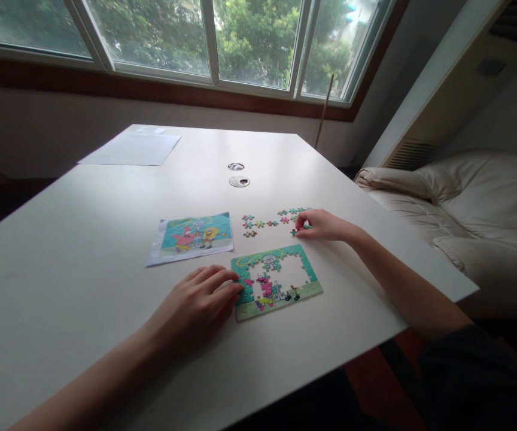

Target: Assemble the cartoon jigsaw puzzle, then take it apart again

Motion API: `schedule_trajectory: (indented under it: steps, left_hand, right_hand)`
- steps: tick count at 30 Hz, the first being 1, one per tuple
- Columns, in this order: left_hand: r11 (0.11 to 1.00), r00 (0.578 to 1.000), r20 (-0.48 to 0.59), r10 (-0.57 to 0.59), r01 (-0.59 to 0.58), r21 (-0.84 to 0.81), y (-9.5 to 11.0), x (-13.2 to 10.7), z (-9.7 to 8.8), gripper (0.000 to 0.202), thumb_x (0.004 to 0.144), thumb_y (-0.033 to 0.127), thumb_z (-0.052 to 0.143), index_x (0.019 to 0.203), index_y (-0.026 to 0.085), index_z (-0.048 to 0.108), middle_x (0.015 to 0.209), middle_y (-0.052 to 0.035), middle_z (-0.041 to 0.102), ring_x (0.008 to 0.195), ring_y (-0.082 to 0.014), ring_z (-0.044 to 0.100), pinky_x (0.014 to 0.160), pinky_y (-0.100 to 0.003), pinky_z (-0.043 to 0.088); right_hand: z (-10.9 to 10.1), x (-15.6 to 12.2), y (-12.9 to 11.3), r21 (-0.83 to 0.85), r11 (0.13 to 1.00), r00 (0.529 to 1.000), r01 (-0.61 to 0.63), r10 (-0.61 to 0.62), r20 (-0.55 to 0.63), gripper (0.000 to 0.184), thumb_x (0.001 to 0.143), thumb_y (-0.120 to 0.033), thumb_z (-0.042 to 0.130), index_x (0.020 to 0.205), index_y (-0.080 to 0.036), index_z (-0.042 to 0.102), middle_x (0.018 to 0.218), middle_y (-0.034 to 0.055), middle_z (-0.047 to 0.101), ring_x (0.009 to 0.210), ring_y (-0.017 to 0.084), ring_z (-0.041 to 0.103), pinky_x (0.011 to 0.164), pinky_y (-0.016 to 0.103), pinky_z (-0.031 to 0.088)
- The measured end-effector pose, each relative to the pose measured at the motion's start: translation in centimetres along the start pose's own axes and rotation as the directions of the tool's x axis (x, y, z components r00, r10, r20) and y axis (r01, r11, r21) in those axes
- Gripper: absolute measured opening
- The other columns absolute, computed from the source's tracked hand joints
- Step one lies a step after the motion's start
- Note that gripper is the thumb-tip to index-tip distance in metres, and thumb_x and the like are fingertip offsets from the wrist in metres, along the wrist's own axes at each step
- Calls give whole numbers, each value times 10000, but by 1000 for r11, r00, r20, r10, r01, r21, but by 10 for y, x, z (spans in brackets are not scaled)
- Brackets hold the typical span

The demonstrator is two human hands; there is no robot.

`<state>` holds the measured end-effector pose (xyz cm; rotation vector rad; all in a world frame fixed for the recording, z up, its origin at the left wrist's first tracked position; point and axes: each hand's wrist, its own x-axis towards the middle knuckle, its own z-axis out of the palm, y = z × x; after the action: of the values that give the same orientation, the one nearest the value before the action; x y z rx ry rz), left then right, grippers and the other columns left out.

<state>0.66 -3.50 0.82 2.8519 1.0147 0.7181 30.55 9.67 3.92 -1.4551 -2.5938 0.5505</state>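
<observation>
A partly assembled jigsaw puzzle (245,310) lies flat on the white table, its border joined and gaps showing inside. Pink, white and green figure parts fill some of the middle. My left hand (209,293) rests against the puzzle's left edge, fingers stretched out and touching it. Beyond the puzzle, loose puzzle pieces (271,222) are spread in loose rows. At their right end, my right hand (324,225) has thumb and fingers pinched at a small green puzzle piece (293,232); the fingers partly hide the pieces there. A printed reference picture (195,236) of cartoon characters lies left of the pieces.
White paper sheets (133,148) lie at the table's far left corner. Two round cable holes (239,181) are set in the tabletop (106,239). A cream sofa (474,203) stands to the right; windows (254,42) line the far wall, with a thin stick (324,111) leaning there.
</observation>
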Motion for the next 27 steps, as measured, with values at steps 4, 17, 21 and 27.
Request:
schedule_trajectory:
  steps: [4, 17, 21, 27]
  left_hand:
    - [1000, 1000, -21, -7, 6, -24, 1, 2, 0, 180, 884, 154, 475, 977, 187, 626, 957, -80, 647, 914, -210, 568, 774, -352, 482]
    - [885, 934, -112, -340, 278, -375, 6, 19, -4, 172, 878, 266, 527, 826, 176, 664, 779, -35, 647, 674, -135, 597, 571, -222, 480]
    - [873, 918, -133, -373, 299, -387, 8, 23, -6, 177, 853, 284, 558, 766, 171, 662, 714, -22, 634, 613, -118, 571, 493, -189, 432]
    - [842, 906, -123, -405, 317, -436, 7, 25, -4, 164, 832, 258, 564, 745, 165, 668, 643, 0, 605, 549, -97, 511, 471, -186, 386]
  right_hand:
    - [2, -3, -7, 123, 992, 998, 36, -28, -62, 119, 722, -215, 637, 826, -157, 644, 768, 21, 662, 707, 132, 583, 647, 248, 421]
    - [44, -23, -90, 744, 645, 980, 177, -189, -70, 231, 727, -353, 696, 820, -148, 644, 748, 38, 692, 708, 140, 649, 654, 280, 531]
    - [50, -24, -99, 764, 625, 985, 158, -158, -74, 268, 709, -390, 710, 806, -148, 646, 709, 33, 682, 673, 136, 641, 624, 272, 530]
    - [55, -24, -105, 784, 602, 987, 152, -135, -88, 281, 716, -404, 700, 814, -148, 634, 701, 34, 681, 656, 138, 644, 590, 260, 522]
